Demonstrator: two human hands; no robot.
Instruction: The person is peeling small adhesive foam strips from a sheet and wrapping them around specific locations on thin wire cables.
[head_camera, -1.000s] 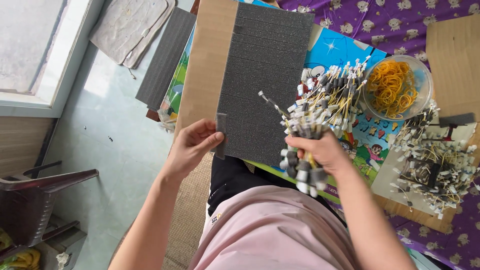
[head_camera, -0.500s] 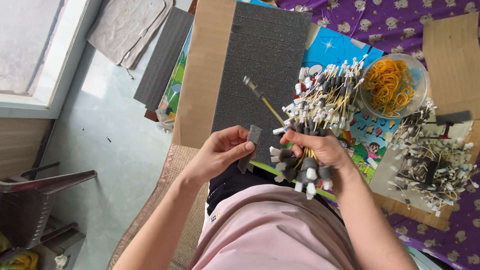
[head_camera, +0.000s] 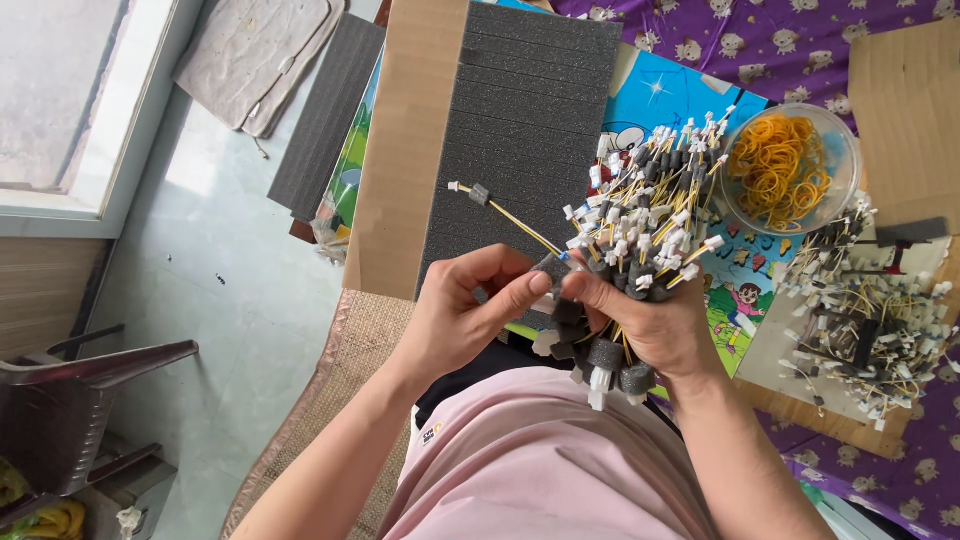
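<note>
- The right hand (head_camera: 655, 325) is gripping a thick bundle of wires (head_camera: 640, 235), their white plugs fanning up toward one o'clock.
- The left hand (head_camera: 465, 310) is pinching a small grey foam sleeve (head_camera: 548, 268) between thumb and forefinger, just beside the bundle at its nine o'clock side.
- A single wire (head_camera: 505, 210) is sticking out from that pinch toward eleven o'clock, carrying another foam piece near its tip.
- A grey foam sheet (head_camera: 520, 120) is lying behind the hands at twelve o'clock.
- A clear bowl of rubber bands (head_camera: 790, 165) is sitting at two o'clock.
- A loose pile of wires (head_camera: 865, 320) is lying at three o'clock.
</note>
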